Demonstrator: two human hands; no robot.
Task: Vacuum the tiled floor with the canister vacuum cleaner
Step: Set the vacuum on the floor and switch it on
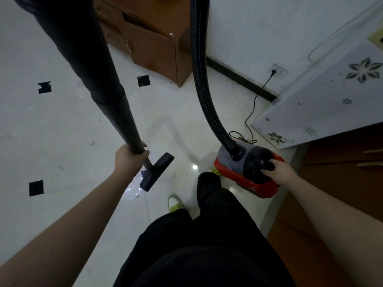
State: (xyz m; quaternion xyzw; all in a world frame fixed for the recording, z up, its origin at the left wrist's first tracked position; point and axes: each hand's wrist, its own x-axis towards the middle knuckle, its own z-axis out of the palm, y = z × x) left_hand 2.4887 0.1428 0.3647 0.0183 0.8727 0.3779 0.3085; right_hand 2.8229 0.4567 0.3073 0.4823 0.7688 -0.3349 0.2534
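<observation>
Left hand [129,157]: fingers curled round the lower end of the wand [116,104], just above the floor nozzle [156,172].
Right hand [278,169]: fingers wrapped over the black carry handle [264,162] on top of the canister [247,170].
Canister: red and grey, on the tiled floor [62,131] beside the right foot; likely the heavy part, best carried by that handle.
Wand: stiff, light, steers well from a low grip.
Hose [202,79]: ribbed, flexible, arcs up out of view; may tug.
Power cord [251,117]: thin, slack, plugged into the wall socket [278,71]; a snag risk.
</observation>
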